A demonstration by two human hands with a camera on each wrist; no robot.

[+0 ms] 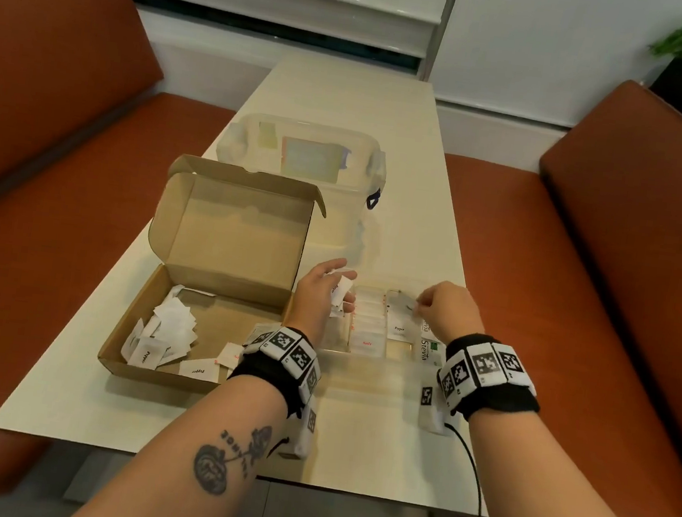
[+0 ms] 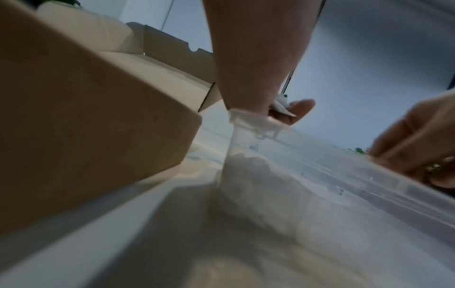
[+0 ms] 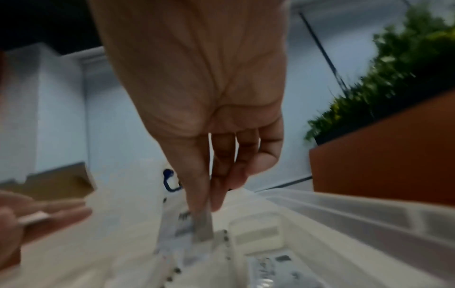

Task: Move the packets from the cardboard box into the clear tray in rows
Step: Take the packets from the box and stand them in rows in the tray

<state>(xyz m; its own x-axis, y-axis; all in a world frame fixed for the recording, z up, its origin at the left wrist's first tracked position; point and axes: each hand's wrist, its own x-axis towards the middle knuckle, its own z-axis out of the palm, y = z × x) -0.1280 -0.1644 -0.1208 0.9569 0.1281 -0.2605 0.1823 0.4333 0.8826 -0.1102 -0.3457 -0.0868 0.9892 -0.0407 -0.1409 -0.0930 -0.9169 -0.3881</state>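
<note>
Cardboard box (image 1: 203,318) lies open on the desk (image 1: 350,100), lid flap raised; a loose heap of white packets (image 1: 167,333) is seen in its near-left part. The clear tray (image 1: 377,370) sits just right of the box, touching or nearly so. In the tray, a row of salt packets (image 1: 369,330) is already laid overlapping on the left side, a pepper row (image 1: 400,323) is begun next to it, and green-printed Stevia packets (image 1: 427,346) are laid at the right.

Left hand (image 1: 320,294): a small bunch of packets is held between thumb and curled fingers, over the tray's left edge. Right hand (image 1: 446,310): a single packet (image 1: 402,304) is pinched between thumb and forefinger, over the far end of the pepper row; the wrist view shows that grip closed on the packet's upper edge, lower edge down among those already placed.

Step in hand, as judged: the pinched packet is being set into the pepper row. It is best lowered flat, print matching its neighbours, overlapped evenly, and let go only once seated, so that placed packets are not dragged. The left hand's stock is best kept clear of the salt row.

A lidded clear bin (image 1: 304,155) stands behind the box.
</note>
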